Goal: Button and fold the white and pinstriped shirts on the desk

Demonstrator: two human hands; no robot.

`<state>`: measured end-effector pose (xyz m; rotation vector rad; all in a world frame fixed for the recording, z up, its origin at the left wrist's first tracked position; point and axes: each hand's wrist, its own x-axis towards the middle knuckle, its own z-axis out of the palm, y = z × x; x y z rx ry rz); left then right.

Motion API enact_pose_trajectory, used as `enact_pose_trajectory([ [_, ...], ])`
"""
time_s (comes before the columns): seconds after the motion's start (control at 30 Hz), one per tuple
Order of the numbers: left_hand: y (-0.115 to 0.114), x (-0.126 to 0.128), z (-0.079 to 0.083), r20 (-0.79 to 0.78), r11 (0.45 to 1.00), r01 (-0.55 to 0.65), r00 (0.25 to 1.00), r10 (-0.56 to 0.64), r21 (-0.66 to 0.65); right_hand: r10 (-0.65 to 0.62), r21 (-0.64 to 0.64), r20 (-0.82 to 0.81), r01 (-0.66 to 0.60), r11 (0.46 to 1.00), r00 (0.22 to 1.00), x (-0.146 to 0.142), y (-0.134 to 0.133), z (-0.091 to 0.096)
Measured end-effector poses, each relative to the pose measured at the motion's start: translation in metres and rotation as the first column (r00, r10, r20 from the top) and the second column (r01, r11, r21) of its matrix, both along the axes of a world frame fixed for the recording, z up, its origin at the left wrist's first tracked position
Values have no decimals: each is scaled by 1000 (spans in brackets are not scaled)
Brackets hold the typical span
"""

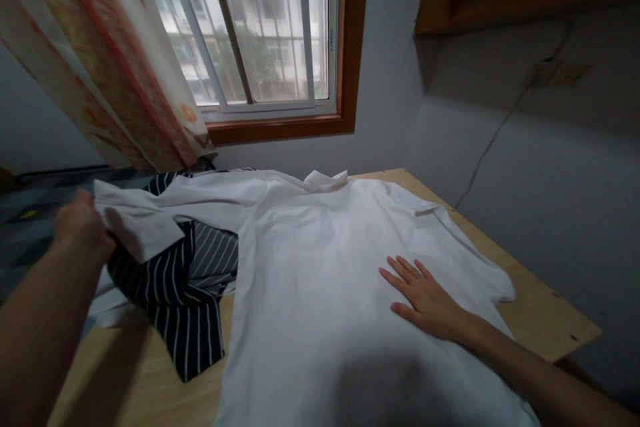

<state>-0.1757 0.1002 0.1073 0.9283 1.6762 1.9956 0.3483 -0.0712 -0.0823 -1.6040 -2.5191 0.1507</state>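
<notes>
A white long-sleeved shirt (310, 267) lies spread over a wooden table, its collar toward the window. My left hand (83, 227) is closed around the cuff end of the left-side sleeve, pulling it out to the left above a striped garment. My right hand (423, 297) rests flat on the shirt body with its fingers spread. The other sleeve runs down along the right side of the shirt. Beneath the held sleeve sits a crumpled black garment with white stripes (185, 307), partly covered by it.
The wooden table (545, 313) shows its bare right edge and a strip at lower left. Behind it are a barred window (270, 33) and a patterned curtain (125, 60). A wooden shelf (480, 20) hangs at upper right, with a cable (493, 140) on the wall.
</notes>
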Motion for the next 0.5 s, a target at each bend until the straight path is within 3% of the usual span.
enact_pose_trajectory([
  [0.07, -3, 11, -9, -241, 971, -240, 943, 230, -13, -27, -13, -11, 27, 1000, 1000, -6, -4, 3],
  [0.1, -8, 21, -12, -422, 957, -285, 863, 279, 49, -24, -26, -28, 24, 999, 999, -7, -4, 6],
  [0.13, -14, 34, -16, -601, 962, -234, 752, 271, 141, -20, -44, -61, 18, 999, 998, -6, -1, 10],
  [0.17, -21, 49, -19, -747, 973, -90, 627, 221, 213, -31, -55, -111, 25, 998, 993, -2, 4, 15],
  [0.23, -37, 85, -31, -922, 951, 244, 378, 84, 187, -123, -23, -230, 121, 992, 965, 16, 23, 24],
  [0.3, -53, 124, -50, -981, 898, 436, 138, -136, -63, -303, 92, -329, 349, 933, 895, 46, 48, 31],
  [0.37, -68, 159, -74, -914, 802, 441, -148, -377, -403, -496, 215, -352, 584, 783, 794, 85, 71, 32],
  [0.43, -78, 186, -101, -798, 674, 428, -321, -510, -603, -674, 174, -308, 736, 654, 671, 123, 83, 28],
  [0.5, -84, 201, -125, -690, 568, 392, -420, -590, -724, -791, 70, -252, 826, 560, 558, 152, 84, 19],
])
